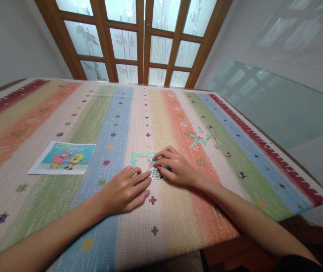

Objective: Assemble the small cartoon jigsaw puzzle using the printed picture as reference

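Bending left hand (pixel 125 189) and right hand (pixel 175 165) over the puzzle (pixel 150 163), lying right beneath the fingertips; leaving any grasp impossible to tell. Probably handling light, stiff, easily separating; needing pinching by the edges.

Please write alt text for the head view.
A person's left hand and right hand are at a partly assembled jigsaw puzzle on a striped tablecloth. Loose pieces lie beyond the right hand; a cartoon print lies left of the puzzle.
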